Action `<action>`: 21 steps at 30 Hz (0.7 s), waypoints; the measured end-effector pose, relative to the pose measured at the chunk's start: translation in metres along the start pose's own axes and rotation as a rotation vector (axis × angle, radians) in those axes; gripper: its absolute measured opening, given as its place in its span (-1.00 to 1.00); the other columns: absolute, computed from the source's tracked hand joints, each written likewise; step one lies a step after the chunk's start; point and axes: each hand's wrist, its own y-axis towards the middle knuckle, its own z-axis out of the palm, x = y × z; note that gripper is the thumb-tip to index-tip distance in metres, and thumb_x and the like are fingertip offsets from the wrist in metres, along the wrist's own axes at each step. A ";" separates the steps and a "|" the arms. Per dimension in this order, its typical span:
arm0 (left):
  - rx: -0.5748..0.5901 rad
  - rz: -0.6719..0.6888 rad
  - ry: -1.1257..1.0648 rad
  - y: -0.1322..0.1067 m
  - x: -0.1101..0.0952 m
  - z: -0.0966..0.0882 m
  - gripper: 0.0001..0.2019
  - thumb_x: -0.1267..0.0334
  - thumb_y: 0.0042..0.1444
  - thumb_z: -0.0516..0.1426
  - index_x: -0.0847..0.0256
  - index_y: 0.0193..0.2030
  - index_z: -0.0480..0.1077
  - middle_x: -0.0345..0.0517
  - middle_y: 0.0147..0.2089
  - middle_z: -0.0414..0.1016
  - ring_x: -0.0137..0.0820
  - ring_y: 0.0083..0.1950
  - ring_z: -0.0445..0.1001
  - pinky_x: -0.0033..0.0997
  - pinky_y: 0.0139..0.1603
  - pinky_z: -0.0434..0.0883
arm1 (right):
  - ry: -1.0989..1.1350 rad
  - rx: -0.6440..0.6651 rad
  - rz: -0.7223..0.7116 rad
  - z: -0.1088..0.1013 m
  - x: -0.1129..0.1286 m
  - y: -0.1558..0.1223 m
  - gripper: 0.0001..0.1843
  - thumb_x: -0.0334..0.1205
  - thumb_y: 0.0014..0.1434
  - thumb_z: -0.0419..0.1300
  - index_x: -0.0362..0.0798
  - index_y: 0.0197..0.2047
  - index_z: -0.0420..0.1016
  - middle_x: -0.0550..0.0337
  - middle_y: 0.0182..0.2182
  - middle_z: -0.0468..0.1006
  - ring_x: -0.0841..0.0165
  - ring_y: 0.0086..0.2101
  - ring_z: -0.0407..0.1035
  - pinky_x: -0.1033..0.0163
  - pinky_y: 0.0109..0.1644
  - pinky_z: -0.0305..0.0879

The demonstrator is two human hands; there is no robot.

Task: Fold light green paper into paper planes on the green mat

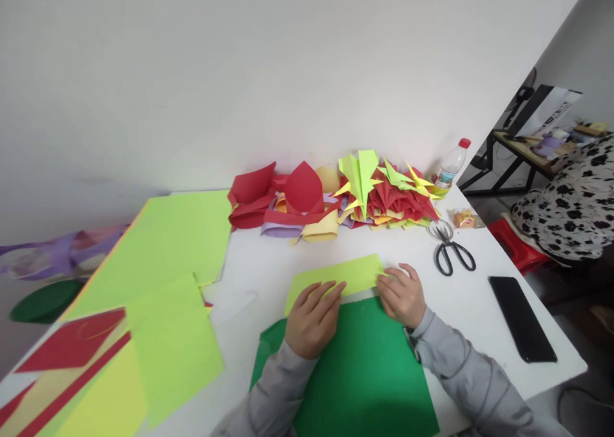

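A folded light-green paper [336,276] lies on the white table [259,277], partly over a dark green sheet [364,373]. My left hand [314,318] lies flat on the near left part of the folded paper, fingers stretched out together. My right hand [401,294] rests at the paper's right end with the fingers curled and pressing its edge. Grey sleeves cover both forearms.
A pile of folded red, yellow and green paper shapes [336,200] runs along the wall. Black scissors [451,251], a wrapped snack [466,219], a water bottle [449,168] and a black phone [522,318] lie right. Large light-green sheets [167,251] and red and yellow sheets [71,360] cover the left.
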 end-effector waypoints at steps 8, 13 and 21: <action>-0.057 -0.030 0.013 -0.004 0.012 -0.004 -0.77 0.60 0.05 0.14 0.30 -0.17 0.46 0.09 -0.15 0.63 -0.21 -0.06 0.54 -0.16 -0.07 0.43 | 0.213 -0.073 0.435 -0.007 -0.019 -0.007 -0.84 -0.34 0.20 0.13 -0.04 -0.26 0.56 0.07 -0.28 0.64 0.21 -0.17 0.46 -0.03 0.05 0.21; -0.045 -0.002 -0.044 -0.006 0.006 -0.004 -0.76 0.58 0.11 0.11 0.29 -0.12 0.46 0.06 -0.11 0.63 -0.25 0.00 0.53 -0.17 0.03 0.43 | 0.570 -0.001 0.821 0.000 -0.006 -0.003 -0.66 -0.08 0.33 -0.01 -0.11 -0.18 0.52 0.12 -0.50 0.58 0.32 -0.51 0.46 0.22 -0.45 0.39; -0.053 -0.101 -0.136 -0.014 0.014 -0.001 -0.72 0.56 0.10 0.12 0.18 -0.11 0.49 -0.02 -0.07 0.63 -0.29 0.04 0.53 -0.24 0.06 0.42 | 1.013 -0.021 1.156 0.003 -0.003 0.001 -0.51 0.06 0.03 0.31 -0.06 -0.06 0.40 0.39 -0.65 0.42 0.39 -0.68 0.38 0.32 -0.65 0.34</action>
